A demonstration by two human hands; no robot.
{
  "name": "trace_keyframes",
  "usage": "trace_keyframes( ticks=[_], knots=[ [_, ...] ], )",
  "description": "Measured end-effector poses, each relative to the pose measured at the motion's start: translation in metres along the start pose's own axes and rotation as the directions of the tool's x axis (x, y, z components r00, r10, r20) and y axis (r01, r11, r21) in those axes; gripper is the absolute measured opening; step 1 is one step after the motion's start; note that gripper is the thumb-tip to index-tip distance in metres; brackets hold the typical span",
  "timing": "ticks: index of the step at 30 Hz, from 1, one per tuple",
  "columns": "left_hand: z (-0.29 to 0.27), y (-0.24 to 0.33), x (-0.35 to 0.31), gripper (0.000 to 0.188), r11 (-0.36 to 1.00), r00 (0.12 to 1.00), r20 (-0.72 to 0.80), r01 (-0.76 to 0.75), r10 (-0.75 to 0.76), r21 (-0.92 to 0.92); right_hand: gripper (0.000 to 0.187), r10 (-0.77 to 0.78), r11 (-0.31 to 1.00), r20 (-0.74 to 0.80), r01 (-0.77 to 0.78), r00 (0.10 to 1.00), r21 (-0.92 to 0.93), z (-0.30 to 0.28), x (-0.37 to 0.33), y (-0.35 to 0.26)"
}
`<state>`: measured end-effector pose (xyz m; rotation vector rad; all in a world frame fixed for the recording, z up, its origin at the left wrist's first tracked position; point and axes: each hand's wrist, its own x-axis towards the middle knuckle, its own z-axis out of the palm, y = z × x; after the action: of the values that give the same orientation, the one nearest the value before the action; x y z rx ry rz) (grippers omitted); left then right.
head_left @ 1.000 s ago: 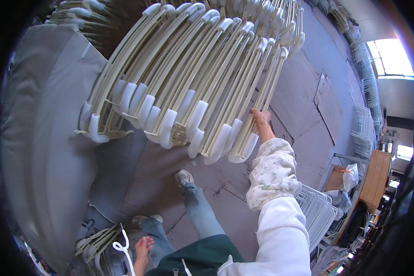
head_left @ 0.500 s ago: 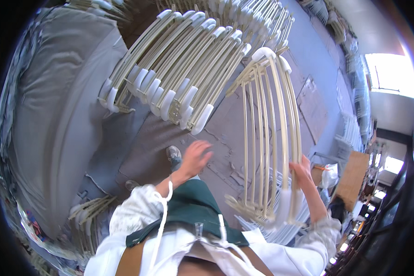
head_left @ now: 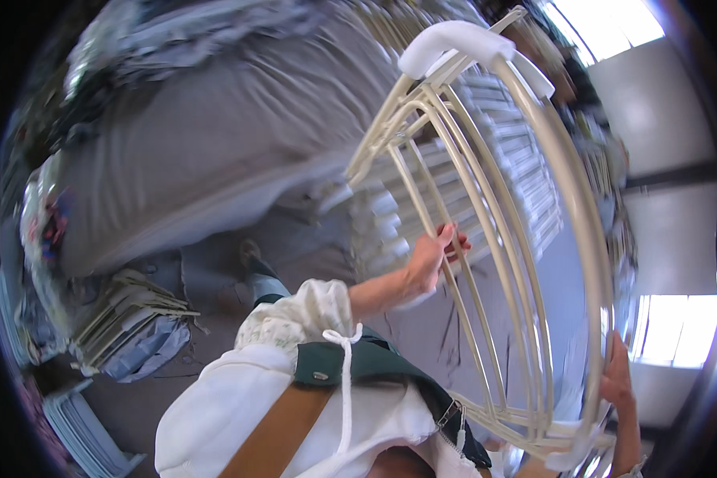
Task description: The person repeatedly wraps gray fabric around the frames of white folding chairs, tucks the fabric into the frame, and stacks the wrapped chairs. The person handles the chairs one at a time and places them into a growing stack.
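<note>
A cream metal tube frame [head_left: 562,151], with a thick curved outer tube and several thin inner bars, is raised at a tilt on my right. White foam [head_left: 454,41] wraps its upper corner, and another white wrap [head_left: 570,458] covers the lower one. The fingers of my left hand [head_left: 432,259] are closed round a thin inner bar. Low on the thick outer tube, my right hand [head_left: 617,378] grips from the outer side, its fingers partly hidden behind the tube.
Behind the frame stand rows of similar frames [head_left: 526,175] with white foam ends, blurred. A large pile under a grey cloth [head_left: 239,135] fills the far left. Nearer on the floor lie a bundle of cream frames [head_left: 127,315] and a pale blue stack [head_left: 88,430].
The frame has come up closer to me. My left hand, free before, has moved right and taken hold of a thin bar. My view has turned, and the grey-covered pile fills more of it.
</note>
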<state>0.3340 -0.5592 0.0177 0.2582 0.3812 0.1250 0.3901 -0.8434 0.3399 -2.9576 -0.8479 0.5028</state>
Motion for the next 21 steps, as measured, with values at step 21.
trace_keyframes(
  ticks=[21],
  knots=[
    [-0.305, 0.406, -0.040, 0.009, 0.594, -0.013, -0.963, -0.785, 0.267, 0.175, 0.045, -0.636, 0.548, 0.734, 0.810, 0.239, 0.211, 0.207, 0.688, -0.721]
  ],
)
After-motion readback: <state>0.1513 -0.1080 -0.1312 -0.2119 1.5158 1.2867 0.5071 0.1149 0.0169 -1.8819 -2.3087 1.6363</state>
